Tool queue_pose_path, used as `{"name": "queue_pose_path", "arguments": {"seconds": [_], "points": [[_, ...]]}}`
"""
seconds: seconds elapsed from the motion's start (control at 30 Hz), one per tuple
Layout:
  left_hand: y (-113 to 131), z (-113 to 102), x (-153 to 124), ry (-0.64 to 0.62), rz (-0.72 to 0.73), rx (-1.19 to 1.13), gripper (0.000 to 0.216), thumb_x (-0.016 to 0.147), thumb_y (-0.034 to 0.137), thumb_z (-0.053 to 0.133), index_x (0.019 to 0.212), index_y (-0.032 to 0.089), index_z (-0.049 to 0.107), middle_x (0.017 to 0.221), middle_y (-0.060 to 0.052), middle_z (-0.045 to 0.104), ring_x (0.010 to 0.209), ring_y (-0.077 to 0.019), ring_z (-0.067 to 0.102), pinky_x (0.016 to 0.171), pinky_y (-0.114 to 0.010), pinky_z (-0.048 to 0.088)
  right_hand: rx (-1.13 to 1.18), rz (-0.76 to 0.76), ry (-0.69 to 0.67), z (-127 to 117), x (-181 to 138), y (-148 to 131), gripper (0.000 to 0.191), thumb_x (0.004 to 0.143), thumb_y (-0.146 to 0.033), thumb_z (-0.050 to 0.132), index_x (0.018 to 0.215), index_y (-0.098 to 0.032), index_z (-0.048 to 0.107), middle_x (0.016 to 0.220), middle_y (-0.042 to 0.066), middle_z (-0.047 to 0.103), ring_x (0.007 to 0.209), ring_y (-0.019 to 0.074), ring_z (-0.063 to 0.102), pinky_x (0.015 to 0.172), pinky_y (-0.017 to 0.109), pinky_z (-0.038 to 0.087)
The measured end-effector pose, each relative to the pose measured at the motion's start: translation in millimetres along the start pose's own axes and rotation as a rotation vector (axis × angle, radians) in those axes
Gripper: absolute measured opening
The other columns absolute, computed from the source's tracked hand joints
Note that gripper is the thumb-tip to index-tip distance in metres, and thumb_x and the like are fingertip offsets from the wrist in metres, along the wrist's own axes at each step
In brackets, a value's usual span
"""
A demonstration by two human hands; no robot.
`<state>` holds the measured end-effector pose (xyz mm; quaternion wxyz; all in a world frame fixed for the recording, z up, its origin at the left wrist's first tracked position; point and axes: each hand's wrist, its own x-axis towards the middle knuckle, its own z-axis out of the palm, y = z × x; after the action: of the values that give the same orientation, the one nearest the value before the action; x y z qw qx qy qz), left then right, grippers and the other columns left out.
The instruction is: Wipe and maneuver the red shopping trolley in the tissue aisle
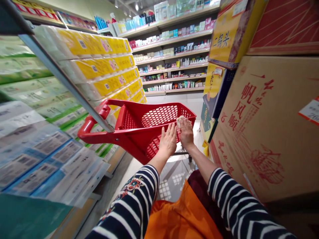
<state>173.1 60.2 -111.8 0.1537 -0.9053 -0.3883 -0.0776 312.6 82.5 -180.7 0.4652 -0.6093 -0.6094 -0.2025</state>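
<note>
A red plastic shopping basket with a perforated wall and a looped handle stands tilted in the aisle in front of me. My left hand lies flat against its near side wall, fingers stretched out. My right hand rests on the basket's rim with its fingers pressed on a small white cloth or wipe. Both sleeves are navy with white stripes.
Shelves of yellow and green tissue packs fill the left side, close to the basket. Stacked cardboard boxes with red print rise on the right. Shelves of bottles close off the aisle's far end. The floor is pale tile.
</note>
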Motion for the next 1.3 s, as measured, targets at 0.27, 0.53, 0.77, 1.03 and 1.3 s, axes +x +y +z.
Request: {"name": "queue_pose_path", "arguments": {"seconds": [0.27,0.53,0.77,1.03,1.3], "points": [[5,2,14,-0.038,0.017,0.025,0.063,0.081,0.016,0.037,0.141,0.007,0.023,0.151,-0.013,0.016,0.140,-0.0250,0.008,0.112,-0.052,0.008,-0.044,0.024,-0.113,14,-33,21,0.046,0.086,-0.009,0.034,0.129,-0.015,0.050,0.136,0.011,0.047,0.133,0.0213,0.029,0.107,0.047,0.028],[14,10,10,-0.067,0.063,0.007,0.065,0.079,0.018,0.038,0.142,0.007,0.022,0.151,-0.013,0.015,0.139,-0.0265,0.010,0.112,-0.053,0.008,-0.059,0.015,-0.105,3,-38,31,0.052,0.083,-0.006,0.033,0.133,-0.014,0.044,0.137,0.011,0.045,0.133,0.0211,0.028,0.107,0.047,0.028],[18,-5,34,-0.002,0.059,0.015,0.064,0.080,0.017,0.035,0.142,0.005,0.022,0.151,-0.014,0.013,0.140,-0.0269,0.007,0.112,-0.054,0.007,-0.116,0.064,-0.016,-2,20,45,0.047,0.088,-0.016,0.035,0.135,-0.013,0.042,0.140,0.013,0.041,0.135,0.0227,0.025,0.109,0.047,0.024],[18,9,35,-0.047,0.073,0.019,0.063,0.080,0.019,0.036,0.140,0.006,0.026,0.151,-0.014,0.017,0.139,-0.0270,0.010,0.112,-0.053,0.008,-0.154,0.104,-0.107,10,-13,62,0.049,0.085,-0.007,0.032,0.131,-0.012,0.047,0.138,0.013,0.044,0.133,0.0226,0.029,0.107,0.045,0.027],[7,14,10,-0.090,0.073,0.025,0.061,0.081,0.019,0.036,0.140,0.005,0.027,0.151,-0.013,0.019,0.139,-0.0257,0.010,0.112,-0.051,0.010,-0.119,0.300,-0.295,9,-43,56,0.057,0.075,0.003,0.033,0.129,-0.008,0.048,0.132,0.015,0.050,0.125,0.0230,0.040,0.102,0.041,0.036]]}}
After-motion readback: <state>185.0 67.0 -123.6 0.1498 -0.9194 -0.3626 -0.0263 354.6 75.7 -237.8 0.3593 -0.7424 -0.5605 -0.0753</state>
